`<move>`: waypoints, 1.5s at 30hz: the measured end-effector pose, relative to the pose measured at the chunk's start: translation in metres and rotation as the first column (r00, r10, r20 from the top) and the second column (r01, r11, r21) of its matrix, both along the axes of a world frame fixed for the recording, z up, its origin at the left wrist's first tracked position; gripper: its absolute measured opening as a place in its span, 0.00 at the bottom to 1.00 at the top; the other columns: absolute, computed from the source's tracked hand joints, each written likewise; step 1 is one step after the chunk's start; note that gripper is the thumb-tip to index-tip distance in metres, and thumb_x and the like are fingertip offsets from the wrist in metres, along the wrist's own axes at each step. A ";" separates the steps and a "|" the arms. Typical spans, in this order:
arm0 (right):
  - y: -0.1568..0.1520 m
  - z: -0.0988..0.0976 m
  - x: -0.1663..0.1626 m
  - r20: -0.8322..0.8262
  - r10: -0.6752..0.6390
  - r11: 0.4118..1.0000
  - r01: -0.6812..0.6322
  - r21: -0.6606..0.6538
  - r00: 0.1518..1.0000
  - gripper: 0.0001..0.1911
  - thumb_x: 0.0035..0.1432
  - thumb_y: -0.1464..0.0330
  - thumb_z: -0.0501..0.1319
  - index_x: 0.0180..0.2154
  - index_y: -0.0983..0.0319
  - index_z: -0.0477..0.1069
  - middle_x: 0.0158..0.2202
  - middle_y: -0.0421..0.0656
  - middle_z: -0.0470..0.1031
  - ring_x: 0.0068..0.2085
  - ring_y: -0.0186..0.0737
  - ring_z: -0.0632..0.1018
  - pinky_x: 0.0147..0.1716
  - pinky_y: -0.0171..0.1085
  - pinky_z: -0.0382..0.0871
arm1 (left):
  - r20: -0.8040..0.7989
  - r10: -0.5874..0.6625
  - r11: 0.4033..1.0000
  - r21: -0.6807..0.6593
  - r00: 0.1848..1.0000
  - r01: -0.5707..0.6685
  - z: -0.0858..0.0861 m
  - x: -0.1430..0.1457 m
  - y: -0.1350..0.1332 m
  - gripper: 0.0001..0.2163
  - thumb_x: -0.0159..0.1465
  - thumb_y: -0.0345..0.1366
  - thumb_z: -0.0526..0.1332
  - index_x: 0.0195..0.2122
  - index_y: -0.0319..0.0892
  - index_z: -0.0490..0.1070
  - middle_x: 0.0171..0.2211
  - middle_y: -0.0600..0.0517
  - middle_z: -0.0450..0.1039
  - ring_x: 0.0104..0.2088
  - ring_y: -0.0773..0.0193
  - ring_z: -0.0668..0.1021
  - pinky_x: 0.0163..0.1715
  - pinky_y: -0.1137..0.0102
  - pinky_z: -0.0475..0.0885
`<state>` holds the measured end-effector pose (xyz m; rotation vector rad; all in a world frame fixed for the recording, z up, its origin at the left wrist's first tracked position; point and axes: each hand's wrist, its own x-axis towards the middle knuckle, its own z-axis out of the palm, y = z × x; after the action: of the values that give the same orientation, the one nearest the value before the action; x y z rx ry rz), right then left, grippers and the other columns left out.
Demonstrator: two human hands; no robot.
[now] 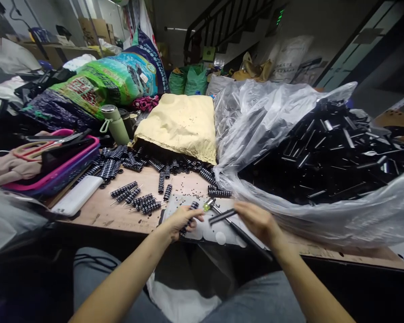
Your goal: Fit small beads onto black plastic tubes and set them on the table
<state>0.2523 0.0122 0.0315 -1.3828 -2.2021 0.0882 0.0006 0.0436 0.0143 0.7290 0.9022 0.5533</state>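
My left hand (182,220) is closed on a ribbed black roller (190,213) at the near edge of the wooden table (107,214). My right hand (258,220) pinches a thin black rod (222,216) that points left toward the roller. A small hammer (234,228) with a yellow-tipped head lies between the hands on a pale mat (218,233). Several ribbed rollers on pins (134,195) lie to the left of my left hand.
A clear plastic bag (323,152) full of black rods fills the right side. A tan sack (180,125) spills ribbed rollers at the back. On the left stand a pink basket (50,166), a white phone (77,195), a green bottle (116,123) and printed sacks.
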 end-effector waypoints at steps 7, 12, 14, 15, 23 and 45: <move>-0.013 -0.010 -0.066 0.021 0.217 0.965 -0.211 -0.156 0.976 0.29 0.52 0.65 0.58 0.56 0.60 0.57 0.57 0.51 0.59 0.56 0.47 0.64 0.50 0.47 0.64 | -0.015 -0.018 0.997 0.074 1.000 0.019 -0.002 0.017 -0.020 0.13 0.46 0.36 0.66 0.20 0.38 0.61 0.10 0.62 0.55 0.10 0.78 0.57 0.10 0.80 0.49; -0.019 -0.015 -0.093 0.007 0.062 0.955 -0.057 -0.290 0.998 0.52 0.36 0.60 0.68 0.60 0.62 0.45 0.59 0.54 0.53 0.59 0.54 0.57 0.54 0.52 0.57 | -0.076 0.190 0.948 0.274 0.979 -0.163 -0.010 0.014 -0.029 0.12 0.48 0.40 0.65 0.27 0.37 0.65 0.15 0.60 0.59 0.12 0.77 0.60 0.10 0.80 0.53; -0.020 -0.019 -0.094 -0.054 0.035 0.957 -0.049 -0.286 0.998 0.54 0.36 0.61 0.68 0.60 0.61 0.41 0.59 0.54 0.51 0.59 0.52 0.55 0.55 0.51 0.56 | 0.003 0.241 0.933 0.276 0.971 -0.233 -0.012 0.011 -0.030 0.15 0.51 0.44 0.62 0.31 0.38 0.65 0.19 0.58 0.63 0.13 0.77 0.60 0.10 0.80 0.53; -0.021 -0.019 -0.093 -0.090 0.036 0.957 -0.060 -0.285 0.995 0.55 0.36 0.60 0.68 0.60 0.61 0.40 0.59 0.53 0.50 0.59 0.52 0.55 0.55 0.50 0.56 | 0.049 0.257 0.931 0.256 0.965 -0.261 -0.012 0.010 -0.030 0.15 0.53 0.46 0.60 0.33 0.39 0.64 0.21 0.58 0.64 0.13 0.78 0.61 0.10 0.80 0.53; -0.029 -0.010 -0.095 -0.343 0.205 0.951 -0.269 -0.150 0.917 0.56 0.32 0.52 0.68 0.58 0.61 0.43 0.56 0.52 0.54 0.58 0.51 0.58 0.56 0.48 0.55 | 0.172 0.260 0.951 0.126 0.950 -0.283 -0.009 0.005 -0.033 0.19 0.57 0.48 0.56 0.43 0.40 0.65 0.14 0.61 0.58 0.09 0.77 0.57 0.07 0.81 0.49; -0.024 -0.032 -0.109 -0.472 0.085 0.938 -0.231 -0.260 0.877 0.52 0.33 0.70 0.67 0.58 0.64 0.42 0.57 0.52 0.52 0.58 0.48 0.58 0.57 0.44 0.54 | -0.001 0.353 0.935 -0.040 0.936 -0.353 0.006 0.018 -0.032 0.14 0.57 0.41 0.58 0.39 0.36 0.68 0.14 0.53 0.67 0.15 0.69 0.72 0.17 0.76 0.68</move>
<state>0.1436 -0.0116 -0.0005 -1.1754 -1.9436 0.7732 0.0185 0.0112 0.0201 0.5300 1.0431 0.8533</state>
